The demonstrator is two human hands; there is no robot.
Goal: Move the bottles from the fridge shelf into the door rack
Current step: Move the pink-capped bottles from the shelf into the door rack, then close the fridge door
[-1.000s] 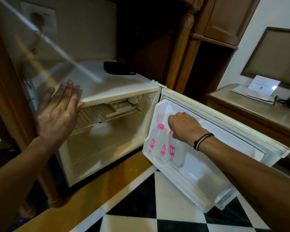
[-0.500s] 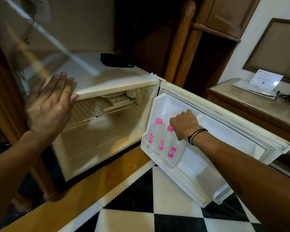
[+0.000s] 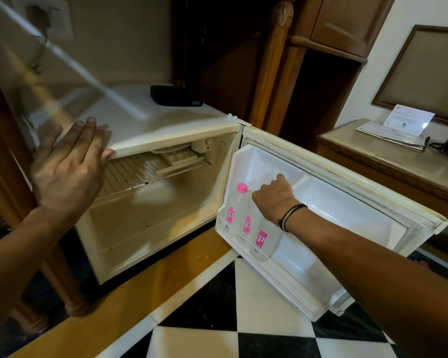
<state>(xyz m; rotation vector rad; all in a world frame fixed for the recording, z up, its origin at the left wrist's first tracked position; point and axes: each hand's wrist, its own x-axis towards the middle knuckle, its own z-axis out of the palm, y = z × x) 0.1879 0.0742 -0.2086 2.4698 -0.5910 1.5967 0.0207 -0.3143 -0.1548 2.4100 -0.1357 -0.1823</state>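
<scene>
- Up close, pink labels on three clear plastic bottles (image 3: pixel 246 226) stay unreadable.
- Right hand (image 3: pixel 274 198) clenched over a bottle top.
- Left hand (image 3: pixel 67 171) spread flat, touching the white fridge (image 3: pixel 171 125) edge.

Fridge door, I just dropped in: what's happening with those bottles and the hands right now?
A person is loading water bottles into the door rack of an open mini fridge. Three clear bottles with pink labels stand in the rack; the leftmost bottle shows its pink cap. The right hand is closed over the tops of the other two. The left hand is open and flat near the fridge's top front edge, holding nothing. The visible part of the interior holds no bottles.
</scene>
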